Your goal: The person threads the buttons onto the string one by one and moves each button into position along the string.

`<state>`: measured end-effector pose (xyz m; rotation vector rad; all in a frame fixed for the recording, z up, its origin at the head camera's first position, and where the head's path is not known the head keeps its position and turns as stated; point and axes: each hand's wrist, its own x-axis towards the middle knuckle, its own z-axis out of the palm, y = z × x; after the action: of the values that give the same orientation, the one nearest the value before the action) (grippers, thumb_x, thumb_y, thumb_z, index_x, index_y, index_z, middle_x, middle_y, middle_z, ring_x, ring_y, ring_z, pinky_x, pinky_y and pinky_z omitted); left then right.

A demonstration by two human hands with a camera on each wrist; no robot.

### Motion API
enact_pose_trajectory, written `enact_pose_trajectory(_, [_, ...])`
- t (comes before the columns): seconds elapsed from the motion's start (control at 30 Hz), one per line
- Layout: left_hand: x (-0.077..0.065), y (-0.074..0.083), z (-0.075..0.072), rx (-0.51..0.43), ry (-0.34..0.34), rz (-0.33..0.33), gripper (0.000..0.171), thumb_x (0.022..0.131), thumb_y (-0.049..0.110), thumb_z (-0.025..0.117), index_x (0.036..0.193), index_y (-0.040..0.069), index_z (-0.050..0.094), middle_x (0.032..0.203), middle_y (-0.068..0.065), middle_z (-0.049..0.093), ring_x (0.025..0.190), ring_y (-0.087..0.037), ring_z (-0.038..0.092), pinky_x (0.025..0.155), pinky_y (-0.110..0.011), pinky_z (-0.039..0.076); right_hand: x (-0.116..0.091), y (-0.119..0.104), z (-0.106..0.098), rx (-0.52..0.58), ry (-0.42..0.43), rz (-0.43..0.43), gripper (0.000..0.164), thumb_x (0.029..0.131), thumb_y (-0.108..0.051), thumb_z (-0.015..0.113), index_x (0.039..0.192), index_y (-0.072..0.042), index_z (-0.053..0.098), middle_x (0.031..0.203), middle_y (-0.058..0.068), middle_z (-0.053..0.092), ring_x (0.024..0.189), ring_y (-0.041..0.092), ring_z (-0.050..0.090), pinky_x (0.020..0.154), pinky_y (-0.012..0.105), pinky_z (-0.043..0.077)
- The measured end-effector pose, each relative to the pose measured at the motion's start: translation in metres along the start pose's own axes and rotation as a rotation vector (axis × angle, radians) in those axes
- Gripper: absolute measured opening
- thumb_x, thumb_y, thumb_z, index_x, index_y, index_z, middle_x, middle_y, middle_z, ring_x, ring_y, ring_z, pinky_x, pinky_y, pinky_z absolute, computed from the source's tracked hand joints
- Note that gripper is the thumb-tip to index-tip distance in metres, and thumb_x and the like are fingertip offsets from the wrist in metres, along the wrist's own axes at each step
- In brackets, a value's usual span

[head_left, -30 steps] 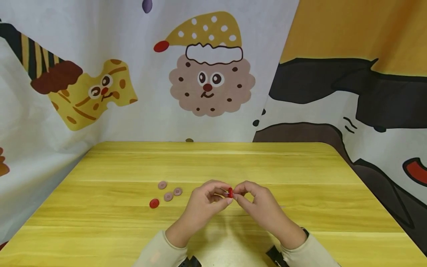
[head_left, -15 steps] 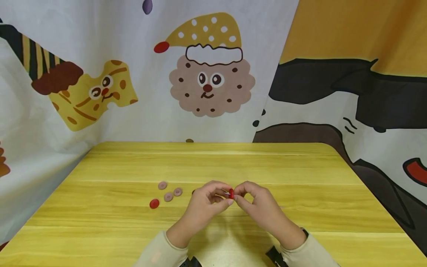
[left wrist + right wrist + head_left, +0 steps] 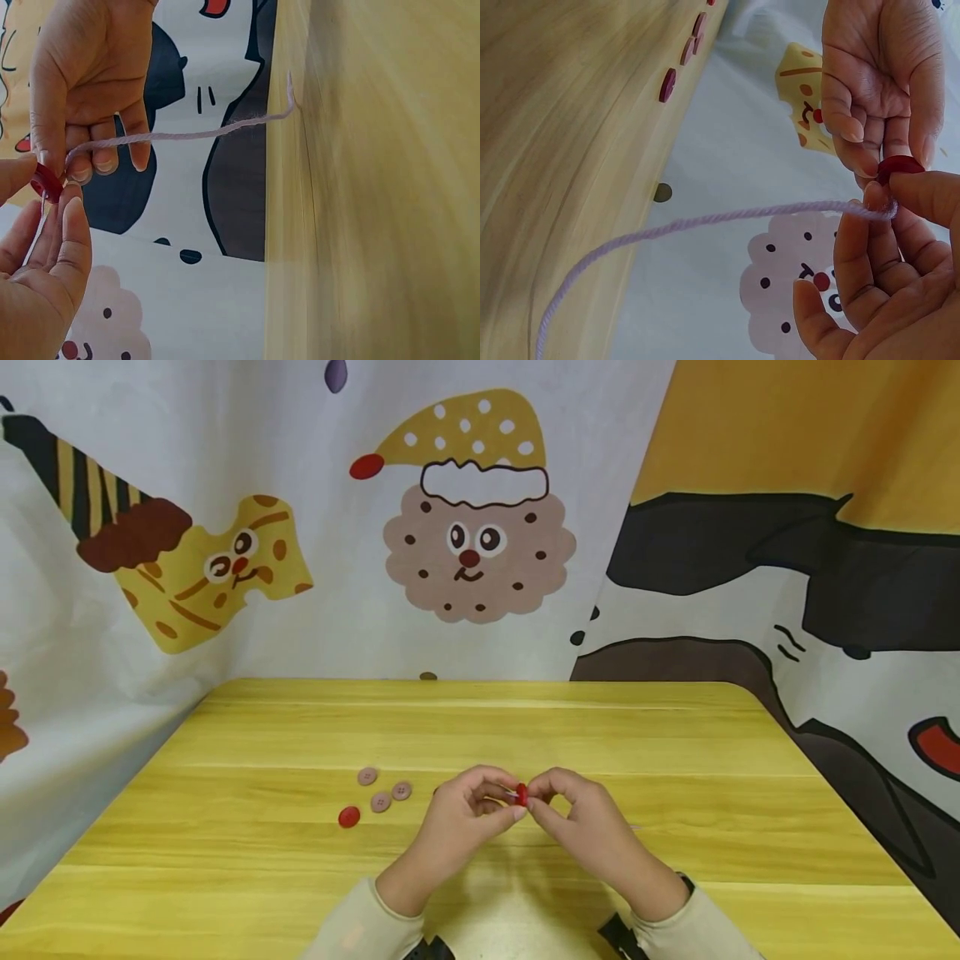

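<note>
In the head view my left hand [image 3: 461, 818] holds a red button [image 3: 522, 794] by its edge between thumb and fingertips. My right hand [image 3: 581, 814] meets it from the other side, thumb and forefinger pinched right at the button. A lilac yarn [image 3: 727, 215] runs from those right fingertips down to the table in the right wrist view. It also hangs from the pinch in the left wrist view. On the left-hand side of the button a thin, pale, needle-like piece [image 3: 43, 214] sticks out toward my left palm. The button's holes are mostly hidden by fingers.
Left of my hands lie three pinkish buttons [image 3: 381, 802] and a red button [image 3: 348, 817] on the wooden table [image 3: 225, 902]. A dark red button [image 3: 667, 85] shows in the right wrist view. Behind the table hangs a cartoon-printed cloth [image 3: 337, 568].
The held red button has shifted very slightly to the right and turned to show a little more of its face. Both hands otherwise keep their place and grip.
</note>
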<state>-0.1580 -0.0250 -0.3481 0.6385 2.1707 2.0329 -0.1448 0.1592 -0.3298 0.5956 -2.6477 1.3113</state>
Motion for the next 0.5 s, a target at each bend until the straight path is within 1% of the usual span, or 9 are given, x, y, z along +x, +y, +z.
enact_pose_trajectory(0.23, [-0.0012, 0.002, 0.0001, -0.006, -0.007, -0.005, 0.021, 0.087, 0.008, 0.072, 0.105, 0.0, 0.065, 0.102, -0.015, 0.068, 0.09, -0.017, 0.063, 0.077, -0.024, 0.053, 0.0006, -0.0004, 0.0002, -0.009, 0.006, 0.022, 0.005, 0.093, -0.011, 0.064, 0.089, -0.013, 0.066, 0.083, -0.011, 0.062, 0.08, 0.008, 0.057, 0.072, 0.028, 0.048])
enact_pose_trajectory(0.33, [-0.0016, 0.0023, 0.0003, -0.003, -0.013, 0.003, 0.02, 0.088, 0.009, 0.071, 0.104, 0.0, 0.065, 0.104, -0.015, 0.067, 0.091, -0.018, 0.063, 0.076, -0.024, 0.053, 0.0005, -0.0007, -0.0001, -0.004, 0.005, 0.015, 0.006, 0.093, -0.01, 0.064, 0.089, -0.014, 0.067, 0.084, -0.01, 0.062, 0.081, 0.008, 0.057, 0.073, 0.028, 0.048])
enact_pose_trajectory(0.5, [-0.0022, 0.0015, 0.0, 0.018, -0.027, 0.02, 0.017, 0.092, 0.012, 0.066, 0.105, 0.001, 0.065, 0.106, -0.013, 0.066, 0.095, -0.018, 0.063, 0.08, -0.025, 0.053, 0.0003, -0.0004, -0.0002, 0.005, 0.005, 0.013, 0.007, 0.092, -0.008, 0.065, 0.09, -0.015, 0.067, 0.084, -0.01, 0.062, 0.08, 0.008, 0.057, 0.073, 0.028, 0.048])
